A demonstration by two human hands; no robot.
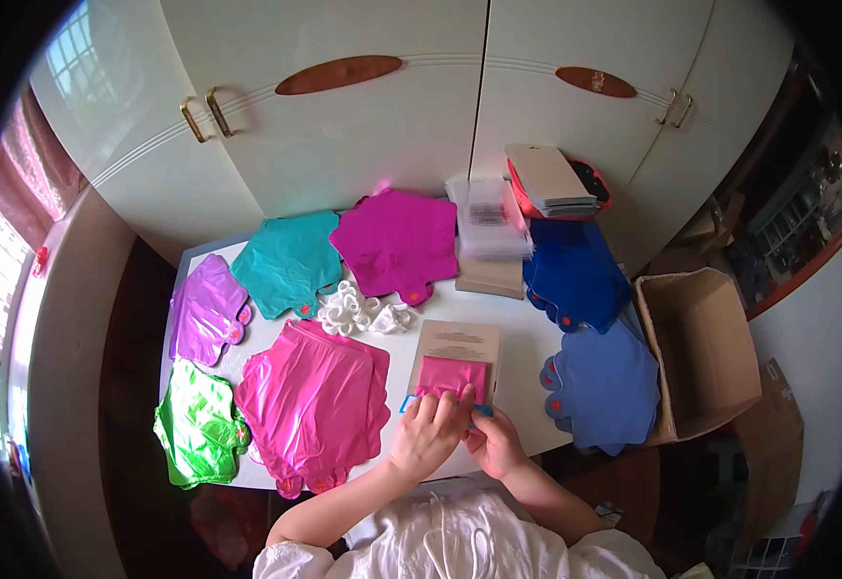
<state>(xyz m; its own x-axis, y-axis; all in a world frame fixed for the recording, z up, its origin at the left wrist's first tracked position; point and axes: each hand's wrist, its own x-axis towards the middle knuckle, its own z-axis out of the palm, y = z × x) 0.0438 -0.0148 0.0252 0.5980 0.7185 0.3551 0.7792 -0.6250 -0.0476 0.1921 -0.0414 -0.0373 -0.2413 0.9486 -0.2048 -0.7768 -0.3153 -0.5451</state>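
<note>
A folded pink foil balloon (452, 375) lies on a brown card (458, 344) at the table's near edge. My left hand (428, 431) presses on the balloon's lower end, fingers curled over it. My right hand (494, 439) sits right beside it, pinching the balloon's lower right corner, where a small blue piece (408, 402) shows under the fingers. Both hands touch each other.
Stacks of flat foil balloons ring the white table (537, 340): green (195, 425), pink (315, 398), lilac (207, 307), teal (289, 261), magenta (398, 241), dark blue (573, 272), lighter blue (602, 386). White ribbon (363, 313), clear bags (490, 217), card stack (548, 178), open carton (699, 349) at right.
</note>
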